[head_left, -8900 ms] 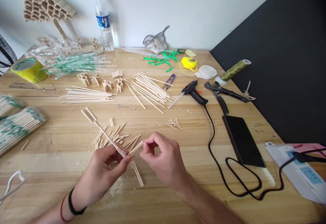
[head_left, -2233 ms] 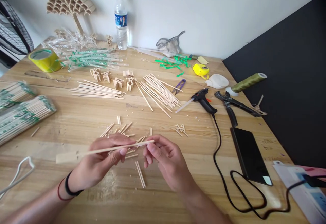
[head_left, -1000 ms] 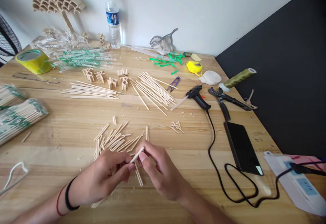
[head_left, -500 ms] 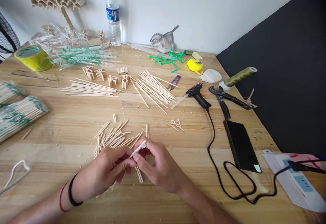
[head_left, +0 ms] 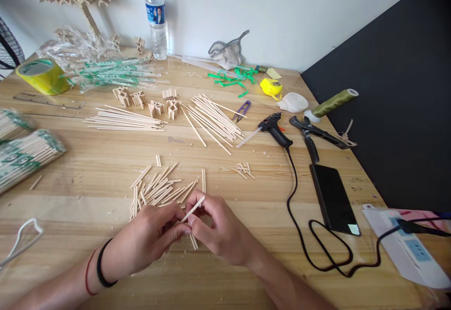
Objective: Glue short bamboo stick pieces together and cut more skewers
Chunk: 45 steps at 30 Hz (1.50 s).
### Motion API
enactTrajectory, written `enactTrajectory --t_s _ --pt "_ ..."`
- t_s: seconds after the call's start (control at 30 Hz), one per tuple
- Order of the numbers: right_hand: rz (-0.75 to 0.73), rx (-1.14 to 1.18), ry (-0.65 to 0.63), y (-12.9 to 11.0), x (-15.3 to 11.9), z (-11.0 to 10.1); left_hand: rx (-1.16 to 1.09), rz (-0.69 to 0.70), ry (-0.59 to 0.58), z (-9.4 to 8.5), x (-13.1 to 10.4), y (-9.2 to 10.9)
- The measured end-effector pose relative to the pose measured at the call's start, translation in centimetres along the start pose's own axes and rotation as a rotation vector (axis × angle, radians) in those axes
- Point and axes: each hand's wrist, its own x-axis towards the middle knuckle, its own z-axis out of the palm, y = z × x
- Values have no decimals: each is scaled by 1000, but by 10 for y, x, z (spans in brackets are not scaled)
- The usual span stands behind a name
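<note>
A short wooden stick point(head_left: 194, 208) slants between my two hands. My left hand point(head_left: 151, 232) pinches its lower end between thumb and fingers. Around the same stick, the thumb and bent fingers of my right hand point(head_left: 218, 225) are closed near its middle. Beyond my hands, a loose pile of short sticks point(head_left: 158, 189) lies on the wooden table point(head_left: 246, 211). Two short sticks point(head_left: 204, 181) stand out just past my right fingers, and other stick ends point(head_left: 193, 241) show below my hands.
Long sticks point(head_left: 214, 120) and small glued stick pieces point(head_left: 157, 108) lie farther back. To the right are a black glue gun point(head_left: 276, 130) with its cable, cutters point(head_left: 319, 132), a phone point(head_left: 334, 199) and a power strip point(head_left: 416, 249). A bottle point(head_left: 155, 19) stands by the wall.
The view has tipped down slightly. My fingers have shifted a little on the stick, and the whitish bit seen near its upper end is now mostly hidden.
</note>
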Motion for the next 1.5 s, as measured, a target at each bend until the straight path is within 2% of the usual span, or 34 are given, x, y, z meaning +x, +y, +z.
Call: enactTrajectory --t_s 0.3,0.63,0.87,1.2,1.5 --pt "-51 -12 -32 1 -1 -2 30 78 42 -1 0 3" --pt "-58 -26 67 -6 -1 -5 80 54 112 -5 3 6" --pt "-179 -164 128 -1 -1 1 66 28 66 -3 2 5" --pt "-202 -77 126 3 -1 0 -18 -64 25 0 -2 6" --pt "-161 -174 170 1 1 0 35 -40 65 -1 1 4"
